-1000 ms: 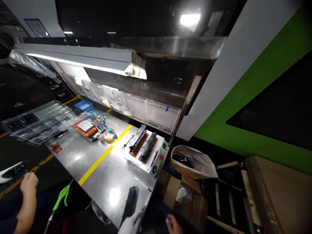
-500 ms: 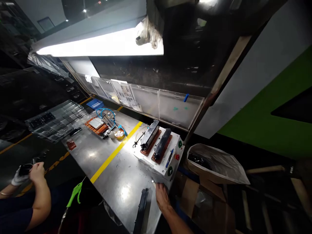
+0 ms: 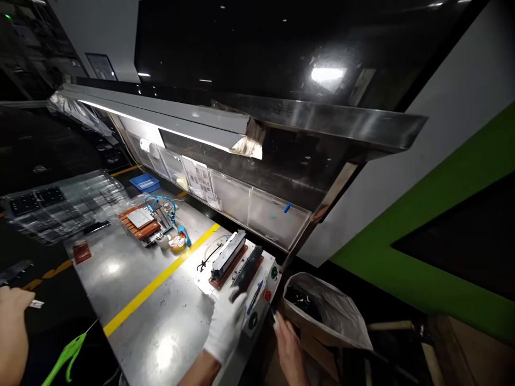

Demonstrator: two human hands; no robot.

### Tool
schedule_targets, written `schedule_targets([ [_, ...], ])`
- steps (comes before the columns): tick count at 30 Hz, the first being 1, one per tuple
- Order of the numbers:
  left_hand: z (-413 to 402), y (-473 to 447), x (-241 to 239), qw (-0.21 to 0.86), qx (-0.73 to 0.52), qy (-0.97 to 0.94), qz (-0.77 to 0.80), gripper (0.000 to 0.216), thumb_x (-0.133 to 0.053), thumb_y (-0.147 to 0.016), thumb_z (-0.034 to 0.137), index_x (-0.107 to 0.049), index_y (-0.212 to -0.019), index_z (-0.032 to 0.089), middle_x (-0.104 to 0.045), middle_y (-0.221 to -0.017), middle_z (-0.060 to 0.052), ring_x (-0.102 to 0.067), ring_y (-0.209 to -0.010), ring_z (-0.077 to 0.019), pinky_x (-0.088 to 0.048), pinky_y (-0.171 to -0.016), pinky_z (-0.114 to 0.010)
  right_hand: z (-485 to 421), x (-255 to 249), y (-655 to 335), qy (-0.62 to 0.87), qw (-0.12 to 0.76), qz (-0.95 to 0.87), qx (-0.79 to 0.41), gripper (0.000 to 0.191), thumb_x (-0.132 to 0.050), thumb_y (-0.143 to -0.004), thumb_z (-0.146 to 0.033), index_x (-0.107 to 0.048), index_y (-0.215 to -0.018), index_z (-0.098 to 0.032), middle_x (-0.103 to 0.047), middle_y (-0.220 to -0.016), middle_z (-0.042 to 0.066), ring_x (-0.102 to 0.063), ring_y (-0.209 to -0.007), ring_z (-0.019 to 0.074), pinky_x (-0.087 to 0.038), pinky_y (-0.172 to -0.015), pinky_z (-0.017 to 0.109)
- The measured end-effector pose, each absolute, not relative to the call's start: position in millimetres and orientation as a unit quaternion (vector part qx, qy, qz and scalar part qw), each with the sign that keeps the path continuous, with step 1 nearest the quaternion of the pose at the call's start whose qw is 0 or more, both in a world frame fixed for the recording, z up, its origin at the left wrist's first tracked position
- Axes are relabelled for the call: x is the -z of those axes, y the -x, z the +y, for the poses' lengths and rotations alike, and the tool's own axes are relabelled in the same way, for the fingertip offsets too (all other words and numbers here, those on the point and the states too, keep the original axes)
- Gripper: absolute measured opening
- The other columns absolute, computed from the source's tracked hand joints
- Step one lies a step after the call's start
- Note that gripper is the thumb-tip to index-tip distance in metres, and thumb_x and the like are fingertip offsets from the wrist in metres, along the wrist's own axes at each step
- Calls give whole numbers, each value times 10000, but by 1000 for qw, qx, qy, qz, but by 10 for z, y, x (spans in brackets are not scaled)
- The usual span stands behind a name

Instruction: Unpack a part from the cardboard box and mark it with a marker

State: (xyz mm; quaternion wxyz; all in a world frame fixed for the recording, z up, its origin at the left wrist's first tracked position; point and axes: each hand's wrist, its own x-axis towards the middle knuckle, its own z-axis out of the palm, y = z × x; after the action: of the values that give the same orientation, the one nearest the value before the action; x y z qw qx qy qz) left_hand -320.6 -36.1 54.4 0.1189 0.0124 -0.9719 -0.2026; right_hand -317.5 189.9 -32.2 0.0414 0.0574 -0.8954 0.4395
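The gloved left hand (image 3: 225,327) grips the near end of a long black bar-shaped part (image 3: 246,266) lying in the right-hand red cradle of the white fixture box (image 3: 257,311). The bar's long axis runs away from the hand, toward the back panel. The bare right hand (image 3: 288,348) hovers beside the box's edge, its grip indeterminate.

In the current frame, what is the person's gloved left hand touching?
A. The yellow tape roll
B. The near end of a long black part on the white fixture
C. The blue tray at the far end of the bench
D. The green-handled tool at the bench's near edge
B: the white-gloved left hand grips the near end of the long black part lying on the white fixture with the red button.
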Motion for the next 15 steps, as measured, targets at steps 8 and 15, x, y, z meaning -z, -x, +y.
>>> schedule_targets([
  [8, -135, 4204, -809, 100, 161, 13, -982, 446, -399, -970, 228, -554, -1387, 258, -642, -1312, -142, -659, -1094, -285, -575, -926, -423, 1361, -772, 4295, -144, 71, -941, -299, 475, -340, -1014, -214, -565, -1426, -286, -698, -1110, 67, -694, -982, 186, -533, -844, 271],
  [15, -115, 4176, -634, 114, 69, -2, -991, 481, -300, -968, 119, -603, -1324, 229, -692, -1212, -138, -694, -960, -282, -598, -809, -409, 1295, -768, 4422, -170, 17, -972, -164, 454, -370, -1028, -244, -555, -1415, -392, -658, -971, 26, -684, -789, 144, -435, -628, 240],
])
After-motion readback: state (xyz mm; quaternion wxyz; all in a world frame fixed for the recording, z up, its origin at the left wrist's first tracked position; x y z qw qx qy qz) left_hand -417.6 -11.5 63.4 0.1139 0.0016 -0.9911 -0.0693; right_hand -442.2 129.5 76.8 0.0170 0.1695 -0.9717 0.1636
